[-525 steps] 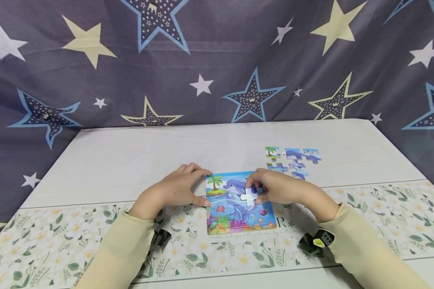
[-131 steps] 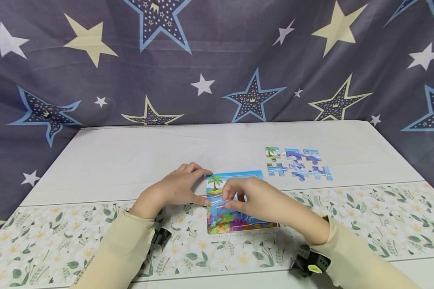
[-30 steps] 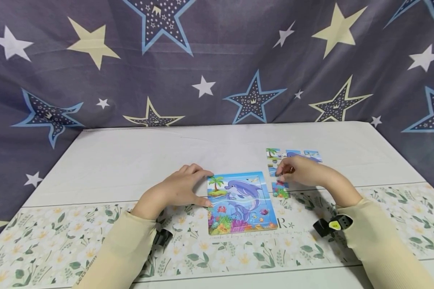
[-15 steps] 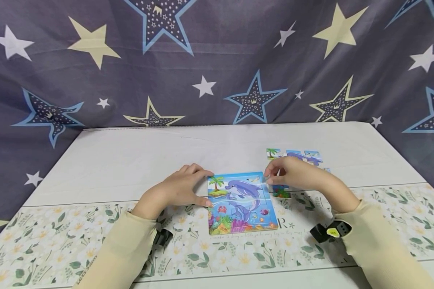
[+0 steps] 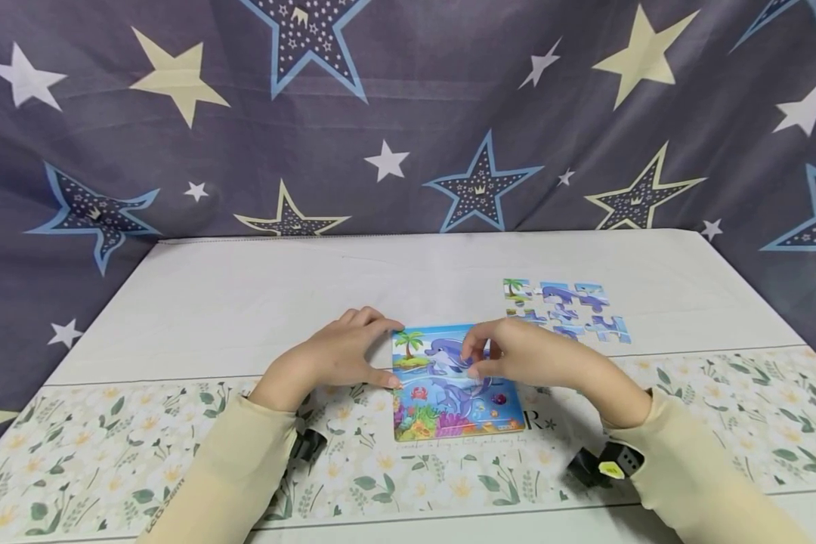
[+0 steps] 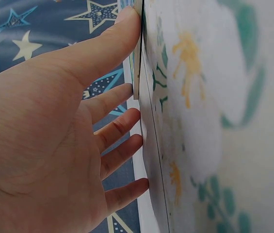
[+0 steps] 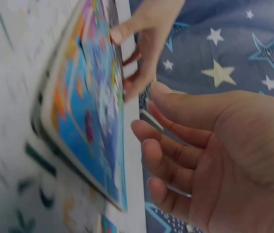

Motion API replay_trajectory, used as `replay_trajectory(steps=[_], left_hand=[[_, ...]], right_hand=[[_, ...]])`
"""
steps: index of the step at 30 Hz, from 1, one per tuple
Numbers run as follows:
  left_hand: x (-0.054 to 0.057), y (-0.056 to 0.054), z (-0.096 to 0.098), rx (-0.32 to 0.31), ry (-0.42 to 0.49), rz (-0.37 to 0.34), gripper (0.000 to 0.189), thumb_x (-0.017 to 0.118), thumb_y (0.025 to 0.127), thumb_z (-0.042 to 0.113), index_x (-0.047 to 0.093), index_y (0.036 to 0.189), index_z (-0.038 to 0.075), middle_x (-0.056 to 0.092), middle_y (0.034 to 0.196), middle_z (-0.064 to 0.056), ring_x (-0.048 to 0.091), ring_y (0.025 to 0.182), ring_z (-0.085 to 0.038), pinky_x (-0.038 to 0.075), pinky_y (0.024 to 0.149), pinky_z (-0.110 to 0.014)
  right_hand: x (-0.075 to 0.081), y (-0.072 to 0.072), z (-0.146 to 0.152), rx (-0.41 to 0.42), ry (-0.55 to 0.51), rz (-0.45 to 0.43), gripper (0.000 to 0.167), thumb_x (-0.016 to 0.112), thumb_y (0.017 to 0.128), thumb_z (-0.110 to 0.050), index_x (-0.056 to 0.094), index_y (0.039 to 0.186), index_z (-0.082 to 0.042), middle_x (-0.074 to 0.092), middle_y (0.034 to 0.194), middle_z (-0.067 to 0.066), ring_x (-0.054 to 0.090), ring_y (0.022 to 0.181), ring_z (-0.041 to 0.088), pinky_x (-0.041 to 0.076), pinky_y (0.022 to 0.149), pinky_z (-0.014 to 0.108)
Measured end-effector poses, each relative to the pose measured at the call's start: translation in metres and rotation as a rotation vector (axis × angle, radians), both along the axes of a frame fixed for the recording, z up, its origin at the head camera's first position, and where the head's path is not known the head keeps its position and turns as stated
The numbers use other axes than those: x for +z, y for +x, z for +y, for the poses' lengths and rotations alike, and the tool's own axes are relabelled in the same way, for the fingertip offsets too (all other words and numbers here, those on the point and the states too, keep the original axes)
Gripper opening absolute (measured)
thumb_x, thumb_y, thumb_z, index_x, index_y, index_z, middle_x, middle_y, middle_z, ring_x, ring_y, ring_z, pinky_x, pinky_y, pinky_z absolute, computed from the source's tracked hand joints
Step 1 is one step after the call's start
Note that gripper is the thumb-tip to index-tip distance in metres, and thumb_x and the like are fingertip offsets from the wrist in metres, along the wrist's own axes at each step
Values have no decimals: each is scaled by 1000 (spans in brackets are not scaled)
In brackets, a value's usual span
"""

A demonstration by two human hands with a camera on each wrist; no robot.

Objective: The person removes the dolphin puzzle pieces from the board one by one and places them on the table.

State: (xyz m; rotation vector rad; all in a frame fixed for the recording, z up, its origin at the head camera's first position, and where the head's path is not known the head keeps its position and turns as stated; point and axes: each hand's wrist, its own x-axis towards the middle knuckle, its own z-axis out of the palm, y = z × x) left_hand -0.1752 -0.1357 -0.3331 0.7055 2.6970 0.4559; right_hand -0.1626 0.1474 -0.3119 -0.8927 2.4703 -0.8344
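Observation:
A square dolphin jigsaw puzzle board (image 5: 428, 408) lies on the table. My left hand (image 5: 336, 351) rests at its left side, thumb on the left edge and index finger at the far left corner. In the left wrist view the fingers (image 6: 122, 158) are spread and nearly straight. My right hand (image 5: 520, 351) hovers over the board's right half, fingers loosely bent. In the right wrist view its thumb and fingertips (image 7: 149, 145) stand apart, with nothing visible between them. Beyond the board lie several loose puzzle pieces (image 5: 554, 296), partly hidden by the right hand.
White cloth and a floral strip (image 5: 353, 483) cover the table (image 5: 279, 279). A dark star-patterned curtain (image 5: 408, 98) hangs behind it. Dark devices are strapped at both wrists. In the right wrist view one loose piece (image 7: 108, 226) lies beside the board.
Since earlier, more pieces lie in the loose group, the latest a coral one near the board. My right hand has moved left from there to above the board. The left hand stays put.

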Motion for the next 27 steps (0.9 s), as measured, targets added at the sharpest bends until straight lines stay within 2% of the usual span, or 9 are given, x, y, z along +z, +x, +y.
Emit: replay_trajectory(steps=[5, 10, 19, 27], left_hand=[[0, 0, 1, 2, -3, 2, 82, 76, 83, 53, 41, 151, 23, 39, 146, -5, 33, 137, -30, 31, 111, -53], [1, 0, 1, 7, -9, 3, 83, 76, 82, 53, 42, 151, 23, 39, 146, -4, 34, 137, -29, 31, 111, -53], [1, 0, 2, 5, -6, 2, 83, 76, 82, 54, 42, 151, 23, 39, 146, -4, 34, 137, -29, 31, 111, -53], [1, 0, 1, 3, -5, 3, 83, 76, 82, 54, 42, 151, 22, 39, 146, -5, 34, 137, -30, 31, 111, -53]], right_hand=[[-2, 8, -12, 0, -1, -18, 12, 72, 92, -14, 67, 103, -10, 61, 83, -4, 44, 55, 9, 40, 53, 24], [-5, 13, -21, 24, 34, -13, 17, 76, 88, -17, 68, 102, -13, 60, 85, -7, 41, 53, 7, 41, 54, 24], [-7, 20, -26, 59, 121, -8, 30, 81, 85, -21, 65, 110, -15, 57, 95, -5, 47, 63, 10, 45, 63, 29], [-10, 21, -31, 34, 189, 10, 38, 85, 80, -26, 66, 111, -18, 56, 98, -6, 52, 78, 12, 46, 69, 33]])
